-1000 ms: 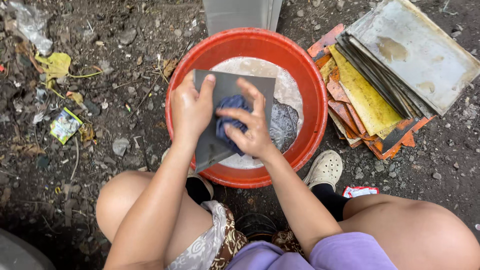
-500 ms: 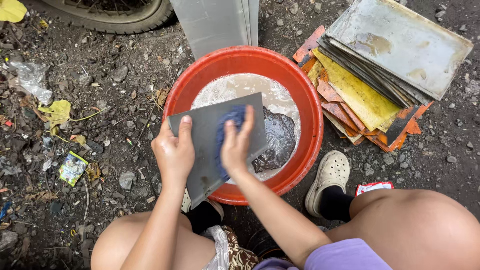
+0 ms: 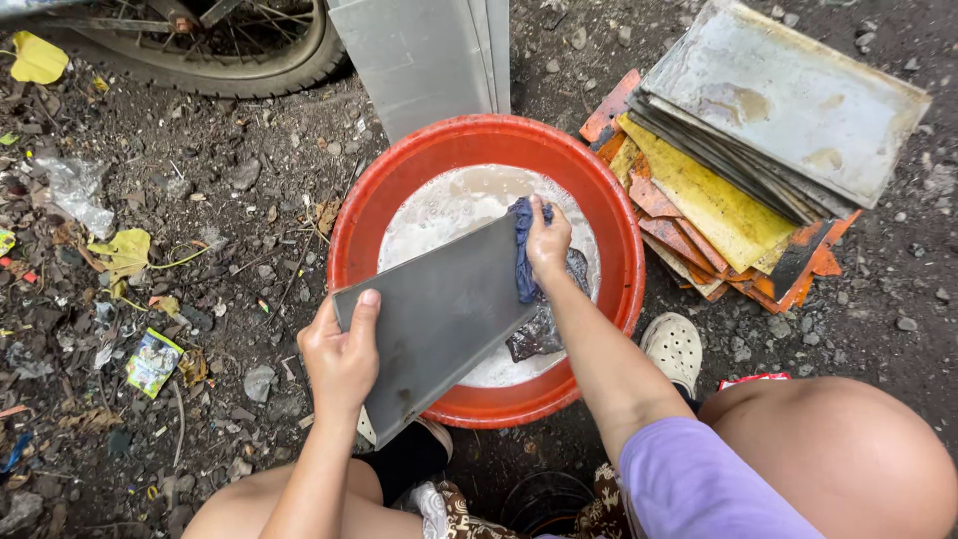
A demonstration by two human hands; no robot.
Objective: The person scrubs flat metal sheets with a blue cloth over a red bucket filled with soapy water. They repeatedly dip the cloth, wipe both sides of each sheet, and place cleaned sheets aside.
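You are gripping the near left corner of a grey metal tray [image 3: 439, 319] with your left hand [image 3: 341, 354], thumb lying across its face, and tilting it over the red basin [image 3: 349, 215] of cloudy, soapy water. Your right hand [image 3: 547, 240] is closed around a blue cloth [image 3: 521, 255], pressing it against the tray's far right edge. The tray's face is looking mostly even and grey, with a darker patch near the low corner, so the wiping seems well along on this one, though I cannot tell how clean the underside is. Something dark is lying in the water under the tray. To the far right, a stack of stained, rusty trays [image 3: 758, 150] is sitting on the dirt; those look untouched.
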